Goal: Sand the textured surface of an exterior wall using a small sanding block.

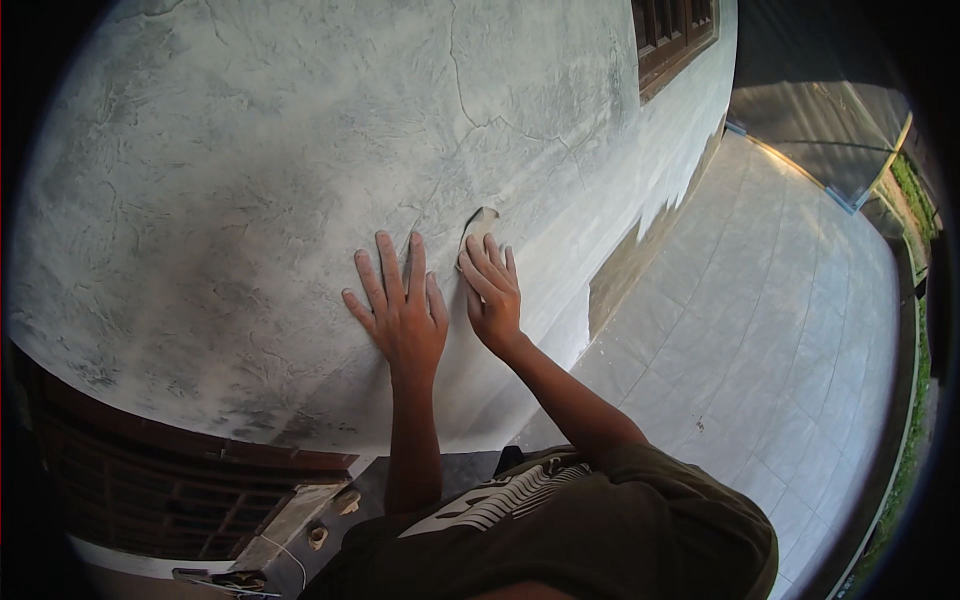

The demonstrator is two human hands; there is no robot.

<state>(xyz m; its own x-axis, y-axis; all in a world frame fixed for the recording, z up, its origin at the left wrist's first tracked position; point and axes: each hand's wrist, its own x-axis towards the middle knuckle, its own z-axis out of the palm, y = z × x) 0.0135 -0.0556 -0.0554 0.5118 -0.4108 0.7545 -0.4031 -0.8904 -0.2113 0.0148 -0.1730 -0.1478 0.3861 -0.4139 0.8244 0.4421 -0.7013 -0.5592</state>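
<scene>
A rough grey-white plastered wall (250, 200) fills most of the view, with thin cracks running down its upper part. My left hand (405, 315) lies flat against it, fingers spread and dusted white, holding nothing. Just to the right, my right hand (492, 295) presses a piece of sandpaper (481, 226) against the plaster. The sheet is pale beige with a curled dark edge, and its upper end sticks out past my fingertips. Part of it is hidden under the fingers.
At upper right, a brown wooden window frame (675, 40) is set in the wall. Grey floor tiles (740, 330) stretch along the right, toward a dark mesh screen (825, 120). Brown slatted woodwork (150, 490) stands at lower left, near a white cable (290, 555).
</scene>
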